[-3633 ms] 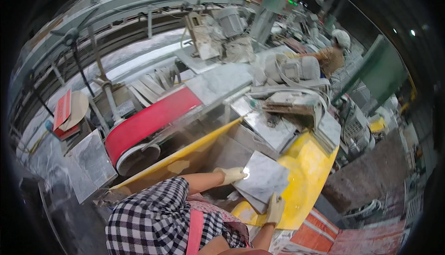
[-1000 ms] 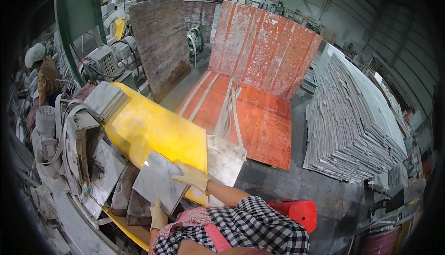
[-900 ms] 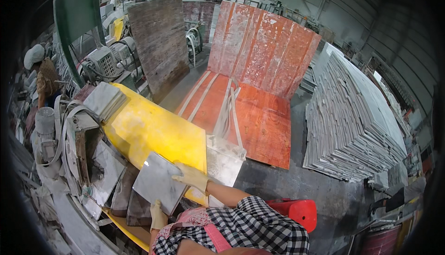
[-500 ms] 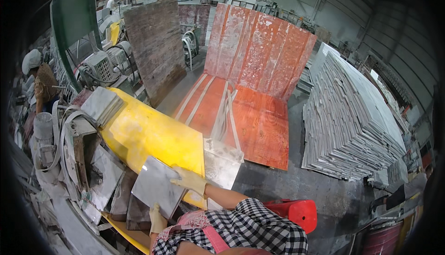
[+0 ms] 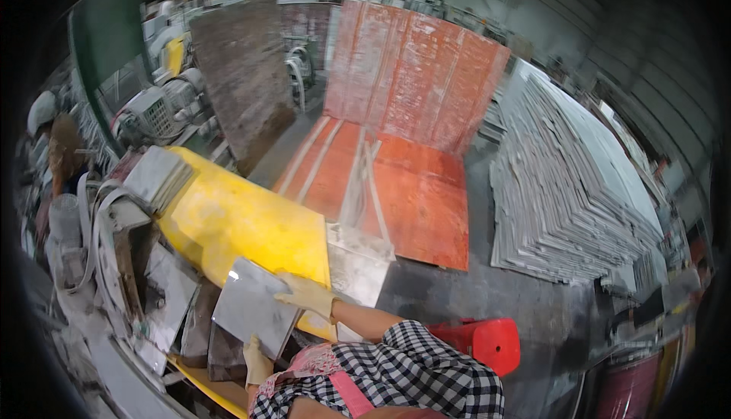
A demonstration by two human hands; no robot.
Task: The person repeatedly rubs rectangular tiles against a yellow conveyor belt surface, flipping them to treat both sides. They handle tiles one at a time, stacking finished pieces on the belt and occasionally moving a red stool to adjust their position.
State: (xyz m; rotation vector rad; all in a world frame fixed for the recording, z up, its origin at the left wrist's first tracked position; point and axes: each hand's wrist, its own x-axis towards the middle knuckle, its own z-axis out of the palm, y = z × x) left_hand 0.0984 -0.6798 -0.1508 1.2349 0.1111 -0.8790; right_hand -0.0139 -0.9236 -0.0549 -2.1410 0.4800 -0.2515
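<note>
A square grey stone tile (image 5: 253, 302) with a glossy face is held between my two gloved hands, tilted, beside the yellow sheet's near edge. My right hand (image 5: 308, 296) grips its right edge, fingers lying over the upper face and thumb hidden. At the tile's lower edge, my left hand (image 5: 257, 358) is closed around the border, with its fingers partly out of sight. Both gloves are cream coloured. Below the tile, darker slabs (image 5: 228, 354) lean at an angle. The yellow sheet (image 5: 247, 217) has a stack of grey tiles (image 5: 158, 175) on its far left end.
A red plastic stool (image 5: 495, 345) stands at my right. Ahead, an orange board (image 5: 415, 198) with pale straps lies before an upright red board (image 5: 415, 76). A tall stack of thin slabs (image 5: 563, 190) is on the right. Another person (image 5: 65, 148) stands at far left, near machinery.
The view has shifted slightly, so the surroundings sit a little further left. Both hands keep their hold on the tile, which has barely moved.
</note>
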